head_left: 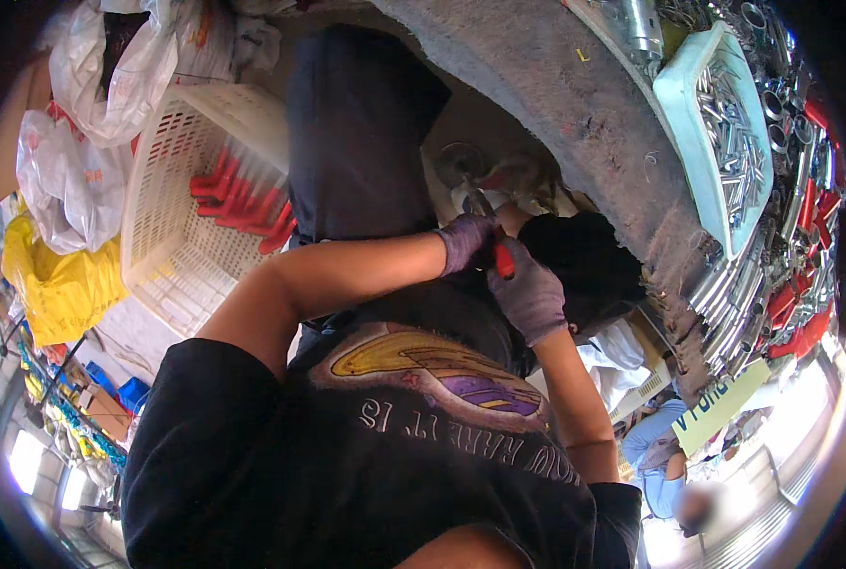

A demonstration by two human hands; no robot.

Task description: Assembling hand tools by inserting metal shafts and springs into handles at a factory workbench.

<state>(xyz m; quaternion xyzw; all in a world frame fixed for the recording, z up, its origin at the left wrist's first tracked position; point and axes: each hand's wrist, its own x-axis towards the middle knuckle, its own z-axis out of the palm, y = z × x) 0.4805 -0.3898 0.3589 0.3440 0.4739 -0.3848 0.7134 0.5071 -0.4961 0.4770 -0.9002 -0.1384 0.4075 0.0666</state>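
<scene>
Both my hands wear greyish-purple gloves and meet in front of my body, above my lap. My left hand (465, 243) is closed around the metal part of a red-handled tool (504, 261). My right hand (529, 294) grips close to the red end, just below and to the right. A narrow metal end (480, 205) sticks out beyond my left hand, away from me. The fingers cover much of the tool, so its exact kind cannot be made out.
A cream plastic crate (172, 142) holding red-handled parts (243, 199) stands at my left, near white bags (72, 180) and a yellow bag (63, 280). On the worn bench (584, 123) at right is a light-blue tray (686, 123) of metal pins, beside metal tubes (726, 313). Another person (660, 460) is lower right.
</scene>
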